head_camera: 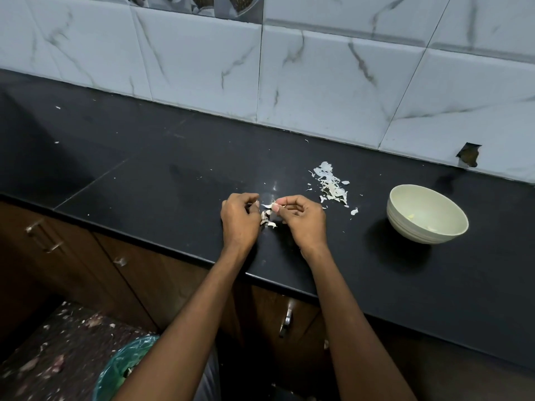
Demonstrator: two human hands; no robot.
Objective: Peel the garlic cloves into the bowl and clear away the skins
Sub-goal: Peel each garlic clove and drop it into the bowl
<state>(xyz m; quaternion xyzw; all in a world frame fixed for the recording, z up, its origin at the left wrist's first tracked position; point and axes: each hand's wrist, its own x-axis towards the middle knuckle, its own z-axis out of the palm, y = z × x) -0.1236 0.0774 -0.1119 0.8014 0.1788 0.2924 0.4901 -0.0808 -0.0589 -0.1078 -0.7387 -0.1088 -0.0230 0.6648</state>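
A: Both hands are pinching: the left hand (240,218) is holding the clove (265,217), the right hand (301,217) is tugging a skin (268,205).

B: Risk?

A: Skins are dropping near the surface (173,180) edge; they're likely falling to the floor. The clove could be slipping too.

B: Room?

A: Plenty leftward; the bowl (428,214) is sitting well right, the skin pile (331,186) between

Two hands, the left hand (240,218) and the right hand (301,217), work over one black counter (173,175). One pale bowl (427,214) stands on it, with two small garlic pieces visible inside. There is one main heap of skins (331,186), a smaller cluster of skins (267,218) between the hands, and one bin (124,363) with a green liner below.
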